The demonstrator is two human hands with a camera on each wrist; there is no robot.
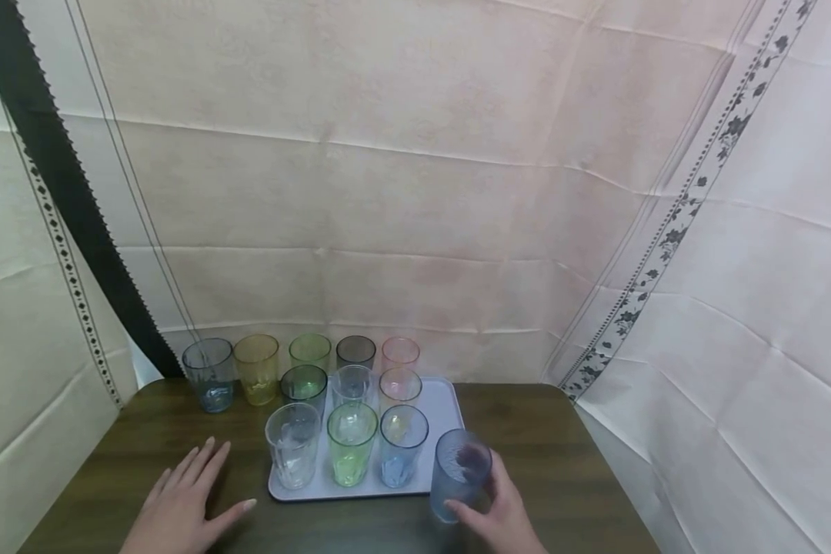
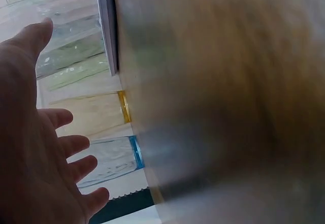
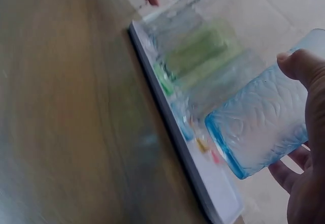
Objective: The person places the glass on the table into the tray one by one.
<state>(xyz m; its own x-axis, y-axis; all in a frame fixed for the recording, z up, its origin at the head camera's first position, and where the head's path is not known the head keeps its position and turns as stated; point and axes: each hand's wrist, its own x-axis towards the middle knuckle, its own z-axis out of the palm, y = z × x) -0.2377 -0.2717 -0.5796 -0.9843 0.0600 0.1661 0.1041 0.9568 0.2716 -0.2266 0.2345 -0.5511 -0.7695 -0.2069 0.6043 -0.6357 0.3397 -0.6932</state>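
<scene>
My right hand (image 1: 500,517) grips a blue textured glass (image 1: 458,473) by its side, at the tray's front right corner. In the right wrist view that glass (image 3: 261,120) is tilted in the picture, with thumb and fingers around it. The white tray (image 1: 439,400) bears several drinking glasses, among them a clear one (image 1: 294,446), a green one (image 1: 352,445) and a light blue one (image 1: 403,446) along the front. My left hand (image 1: 183,504) is spread with straight fingers over the table, left of the tray, holding nothing.
Left of the tray, a blue glass (image 1: 210,375) and an amber glass (image 1: 257,369) stand at the back of the wooden table (image 1: 526,431). Green, dark grey and pink glasses line the back row. A pale cloth (image 1: 402,200) hangs behind the table.
</scene>
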